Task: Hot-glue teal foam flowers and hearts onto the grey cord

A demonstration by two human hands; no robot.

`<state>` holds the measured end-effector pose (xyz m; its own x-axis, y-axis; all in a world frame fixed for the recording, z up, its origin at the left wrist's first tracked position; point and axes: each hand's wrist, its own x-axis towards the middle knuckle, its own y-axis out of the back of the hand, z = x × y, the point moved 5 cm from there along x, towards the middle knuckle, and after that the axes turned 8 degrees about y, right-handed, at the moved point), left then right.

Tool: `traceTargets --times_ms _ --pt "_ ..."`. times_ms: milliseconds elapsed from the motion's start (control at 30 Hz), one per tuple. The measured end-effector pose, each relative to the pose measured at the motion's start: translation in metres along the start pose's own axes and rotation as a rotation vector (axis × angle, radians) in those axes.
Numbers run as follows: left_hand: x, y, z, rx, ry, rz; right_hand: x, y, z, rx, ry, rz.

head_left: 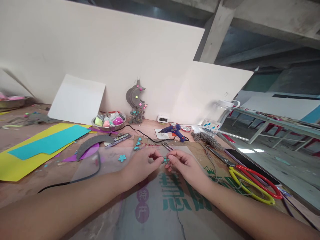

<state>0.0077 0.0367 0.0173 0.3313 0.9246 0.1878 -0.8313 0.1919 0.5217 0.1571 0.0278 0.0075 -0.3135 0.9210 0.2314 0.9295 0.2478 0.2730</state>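
My left hand (pixel 142 163) and my right hand (pixel 183 165) meet over a printed cardboard sheet (pixel 172 200) at the table's middle. Both pinch a small teal foam piece (pixel 165 160) between their fingertips. A thin grey string seems to run from the piece through my right fingers. Small metal pliers or tweezers (pixel 167 146) lie just beyond my fingers. A teal foam flower (pixel 122 158) lies left of my left hand, and several teal hearts (pixel 138 142) lie further back.
A blue glue gun (pixel 173 130) with a black cord stands behind my hands. Scissors with red and yellow handles (pixel 250 180) lie at the right beside a phone (pixel 246 160). Yellow and teal foam sheets (pixel 45 146) cover the left. A bowl of clay packets (pixel 108 120) and a grey moon hanging (pixel 136 100) stand at the back.
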Motion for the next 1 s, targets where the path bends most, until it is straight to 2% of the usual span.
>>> traceTargets --times_ms 433,667,833,1000 --pt "-0.003 0.001 0.004 -0.002 0.031 -0.025 -0.001 0.000 -0.005 -0.057 0.007 0.002" --pt "-0.001 0.001 0.002 -0.040 0.002 -0.014 0.000 -0.001 -0.001 -0.034 -0.012 -0.005" --pt "0.001 0.000 0.000 -0.061 -0.033 -0.059 0.001 0.000 0.000 -0.028 -0.015 0.011" --pt "0.004 0.002 -0.010 -0.190 0.023 0.005 0.001 0.001 -0.001 -0.046 0.004 0.016"
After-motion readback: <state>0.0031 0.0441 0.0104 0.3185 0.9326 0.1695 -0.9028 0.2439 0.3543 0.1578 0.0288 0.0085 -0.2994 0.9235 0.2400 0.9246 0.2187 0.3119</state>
